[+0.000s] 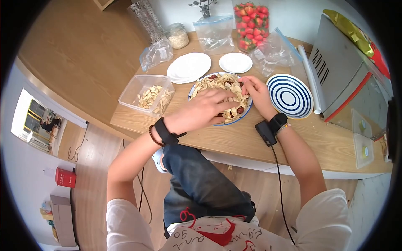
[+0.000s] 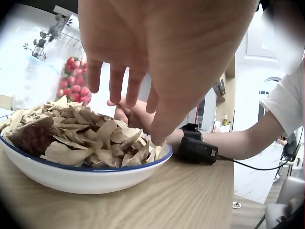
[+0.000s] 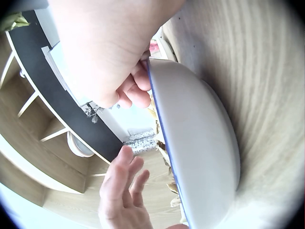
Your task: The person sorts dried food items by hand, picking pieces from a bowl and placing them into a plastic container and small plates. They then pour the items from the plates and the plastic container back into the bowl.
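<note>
A white bowl (image 2: 90, 180) with a blue rim is heaped with pale dried slices (image 1: 222, 80), with a few dark red dried fruits (image 1: 240, 110) among them. My left hand (image 1: 203, 108) hangs over the heap from the left. Its fingers reach down, spread and nearly straight, with the thumb tip by the slices near the rim in the left wrist view. At the bowl's right side is my right hand (image 1: 257, 94), fingers bent at the rim. The curled fingers (image 3: 138, 86) hide what may be between them, so I cannot tell whether they hold a piece.
Left of the bowl stands a clear plastic box (image 1: 136, 90) with more slices. White plates (image 1: 190, 67) lie behind, and a blue-ringed plate (image 1: 289, 97) to the right. Plastic bags (image 1: 213, 35), a jar (image 1: 178, 35) and strawberries (image 1: 252, 25) line the wall. A grey appliance (image 1: 335, 54) stands right.
</note>
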The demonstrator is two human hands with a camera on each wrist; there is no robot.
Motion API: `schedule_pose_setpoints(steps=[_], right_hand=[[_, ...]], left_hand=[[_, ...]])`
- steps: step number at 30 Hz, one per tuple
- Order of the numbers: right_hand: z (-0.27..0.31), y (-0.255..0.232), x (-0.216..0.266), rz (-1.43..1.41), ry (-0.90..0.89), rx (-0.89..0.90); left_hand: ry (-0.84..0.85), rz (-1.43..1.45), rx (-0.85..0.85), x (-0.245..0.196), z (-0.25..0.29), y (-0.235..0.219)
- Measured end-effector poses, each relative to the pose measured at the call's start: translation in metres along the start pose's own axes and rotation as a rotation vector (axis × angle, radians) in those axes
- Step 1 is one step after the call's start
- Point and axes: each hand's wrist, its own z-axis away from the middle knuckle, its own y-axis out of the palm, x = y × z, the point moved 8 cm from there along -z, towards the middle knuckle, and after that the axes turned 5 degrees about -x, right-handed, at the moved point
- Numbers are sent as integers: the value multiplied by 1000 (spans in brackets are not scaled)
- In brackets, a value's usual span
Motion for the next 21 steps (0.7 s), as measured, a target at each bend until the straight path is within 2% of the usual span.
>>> schedule_pose_setpoints(steps=[4,7,13,16,19,21], right_hand=[[1,0,0,2,0,-5],[-2,0,-3,-6,-5,-7],[-1,0,-3,-23,-7,-10],[-1,-1,-4,-27,2,-9],[-1,-1,-6,-21,18,-8],[-2,-1,-7,-20,24,-4]], left_hand=[[97,-25,7,0,-9,14],[77,0,73,6,-13,19],[4,199,4,21,-13,15],[-82,313,-69,31,-9,9],[-136,295,-136,39,-8,-5],[-301,441,-188,52,-5,-15]])
